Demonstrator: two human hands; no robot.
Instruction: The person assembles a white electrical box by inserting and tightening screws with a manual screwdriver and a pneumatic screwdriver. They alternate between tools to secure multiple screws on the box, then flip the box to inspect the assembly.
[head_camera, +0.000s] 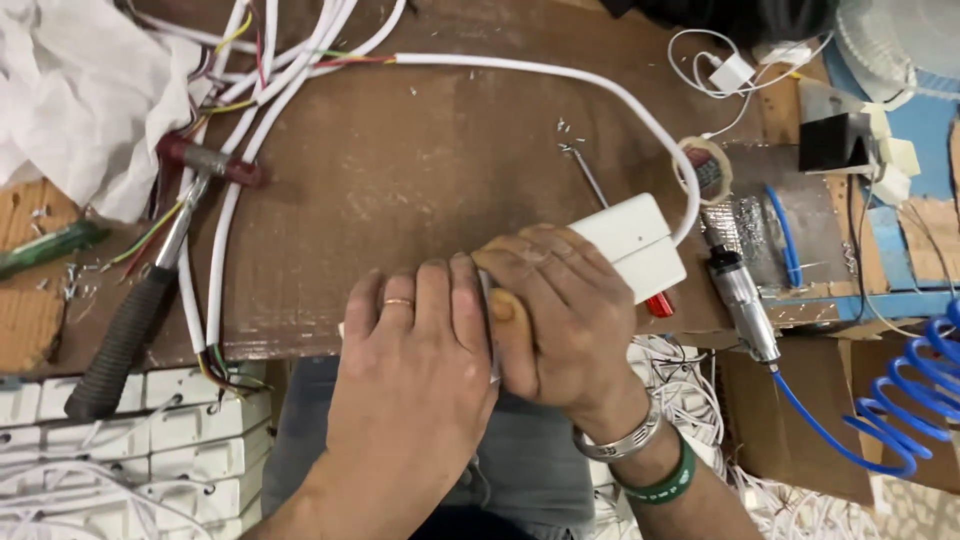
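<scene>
Both hands meet at the brown board's (400, 180) near edge: right hand (560, 310) fingers clamped on a white rectangular plastic box (635, 250) at two o'clock; left hand (425, 350) fingers together, pressed alongside.

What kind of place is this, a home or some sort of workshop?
Most likely a small electrical assembly workshop. Both hands, left hand and right hand, grip a white plastic box with a white cable running into it. A hammer lies on the worn brown workbench, and more white boxes are stacked below.
</scene>
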